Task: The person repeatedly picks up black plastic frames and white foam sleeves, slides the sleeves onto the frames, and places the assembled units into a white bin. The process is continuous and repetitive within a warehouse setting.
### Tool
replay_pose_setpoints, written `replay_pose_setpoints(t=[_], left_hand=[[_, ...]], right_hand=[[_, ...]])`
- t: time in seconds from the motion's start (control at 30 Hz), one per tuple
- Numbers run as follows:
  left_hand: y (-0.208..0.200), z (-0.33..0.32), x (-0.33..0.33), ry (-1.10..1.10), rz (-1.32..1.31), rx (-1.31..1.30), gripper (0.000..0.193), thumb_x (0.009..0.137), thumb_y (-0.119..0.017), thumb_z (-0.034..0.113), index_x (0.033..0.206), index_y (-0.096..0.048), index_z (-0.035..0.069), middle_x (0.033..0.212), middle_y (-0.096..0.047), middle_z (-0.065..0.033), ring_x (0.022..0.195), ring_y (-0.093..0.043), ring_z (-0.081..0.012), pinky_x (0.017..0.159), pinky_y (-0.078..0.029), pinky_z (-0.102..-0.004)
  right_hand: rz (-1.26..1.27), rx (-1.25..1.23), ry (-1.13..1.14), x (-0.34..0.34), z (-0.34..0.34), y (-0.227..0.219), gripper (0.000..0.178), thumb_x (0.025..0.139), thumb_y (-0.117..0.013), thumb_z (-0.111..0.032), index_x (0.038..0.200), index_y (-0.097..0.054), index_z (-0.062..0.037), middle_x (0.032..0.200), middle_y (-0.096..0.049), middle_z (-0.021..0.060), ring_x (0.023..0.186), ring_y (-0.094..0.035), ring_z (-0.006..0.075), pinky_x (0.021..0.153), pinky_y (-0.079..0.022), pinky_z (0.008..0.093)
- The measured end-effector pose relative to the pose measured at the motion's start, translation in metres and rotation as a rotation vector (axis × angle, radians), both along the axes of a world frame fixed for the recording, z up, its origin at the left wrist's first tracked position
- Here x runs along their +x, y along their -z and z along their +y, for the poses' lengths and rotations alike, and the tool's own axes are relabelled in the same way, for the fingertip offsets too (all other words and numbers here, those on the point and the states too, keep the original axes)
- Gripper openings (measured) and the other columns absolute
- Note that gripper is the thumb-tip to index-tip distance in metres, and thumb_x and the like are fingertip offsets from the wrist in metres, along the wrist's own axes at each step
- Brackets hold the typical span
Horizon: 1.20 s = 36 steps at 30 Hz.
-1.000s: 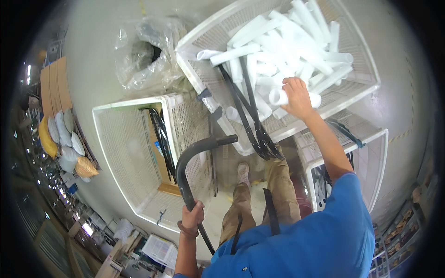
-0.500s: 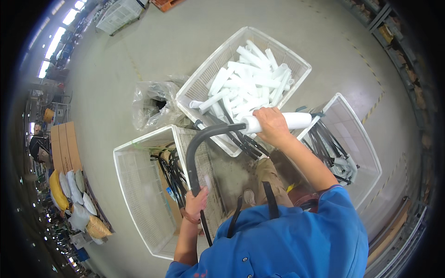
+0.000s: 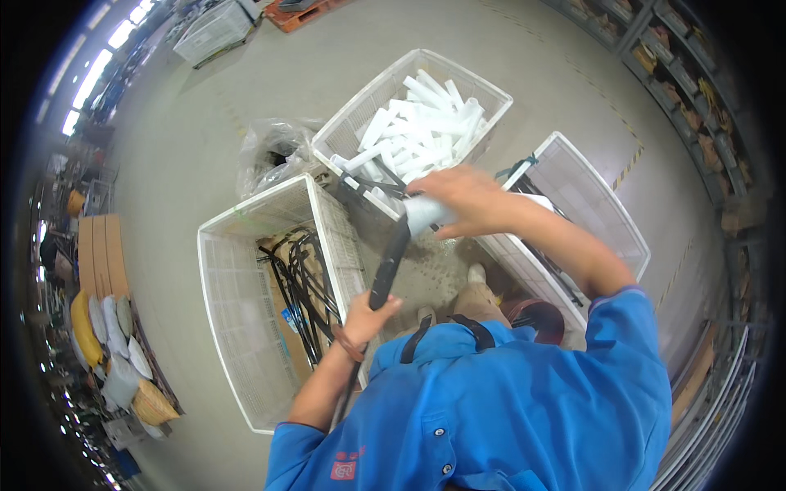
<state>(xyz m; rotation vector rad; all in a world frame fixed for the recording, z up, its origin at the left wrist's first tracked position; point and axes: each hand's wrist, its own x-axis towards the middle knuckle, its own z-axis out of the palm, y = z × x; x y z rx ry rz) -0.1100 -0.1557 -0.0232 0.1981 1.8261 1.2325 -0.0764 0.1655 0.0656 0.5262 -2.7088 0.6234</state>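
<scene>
My left hand is wrapped round a curved black tube, its lower end running back along my forearm. A white foam sleeve sits at the tube's upper end. Curved over this sleeve is my right hand, slightly blurred, fingers on the far side and thumb on the near side. The hand hides the middle of the sleeve. Just beyond, a white crate holds a heap of white foam sleeves. Several bent black tubes lie in the white crate at my left.
Another white crate stands at my right, with black tubes partly hidden by my arm. A clear plastic bag lies between the left and far crates. A dark red bucket is near my feet. Shelving lines the right side.
The black tube has swung from a wide arch to a steeper line nearer my body. My right hand has come slightly left and nearer with the sleeve; my left hand has risen a little.
</scene>
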Motion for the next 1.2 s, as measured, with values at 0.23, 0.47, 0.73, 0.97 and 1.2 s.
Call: replay_pose_setpoints(t=[0.23,0.47,0.73,0.97,1.2], left_hand=[[-0.046,0.007,0.041,0.121,0.027,0.036,0.028,0.087,-0.077,0.028,0.089,-0.066,0.002,0.08,-0.067,-0.0026,0.074,-0.06,-0.0083,0.066,-0.049,-0.0265],[-0.04,0.049,0.066,0.188,0.167,0.106,0.03,0.087,-0.077,0.028,0.082,-0.064,0.001,0.071,-0.066,-0.0035,0.067,-0.059,-0.0093,0.061,-0.05,-0.0279],[-0.046,0.063,0.069,0.195,-0.272,0.205,0.027,0.082,-0.081,0.024,0.086,-0.062,0.005,0.066,-0.058,0.0013,0.05,-0.049,-0.0051,0.044,-0.038,-0.0225],[-0.024,0.07,0.059,0.243,-0.528,0.298,0.029,0.078,-0.083,0.016,0.088,-0.057,0.006,0.06,-0.052,0.0018,0.042,-0.043,-0.0059,0.037,-0.029,-0.0219],[0.004,0.127,0.05,0.305,-0.377,0.252,0.015,0.086,-0.068,0.008,0.086,-0.054,0.005,0.056,-0.047,-0.0011,0.038,-0.042,-0.0108,0.035,-0.03,-0.0254]], right_hand=[[-0.497,-0.286,0.173,0.073,0.06,0.001,0.048,0.063,-0.079,-0.019,0.106,-0.064,-0.0032,0.092,-0.069,0.0187,0.086,-0.067,0.0371,0.079,-0.053,0.0412],[-0.259,-0.025,0.434,0.087,0.037,-0.016,0.036,0.066,-0.07,-0.012,0.101,-0.062,-0.0068,0.087,-0.068,0.0156,0.085,-0.067,0.0368,0.076,-0.052,0.0451],[0.208,0.646,0.065,0.065,-0.03,-0.023,0.008,0.074,-0.065,-0.014,0.078,-0.058,-0.011,0.071,-0.059,0.0022,0.071,-0.063,0.0184,0.068,-0.045,0.0308],[0.273,0.708,-0.056,0.075,-0.047,0.001,0.01,0.073,-0.064,-0.021,0.073,-0.058,-0.0135,0.069,-0.057,-0.0015,0.069,-0.06,0.0162,0.069,-0.042,0.0306],[0.306,0.526,0.105,0.12,-0.021,0.053,0.021,0.079,-0.059,-0.02,0.097,-0.062,-0.0089,0.102,-0.062,0.0036,0.106,-0.058,0.0194,0.104,-0.039,0.0387]])
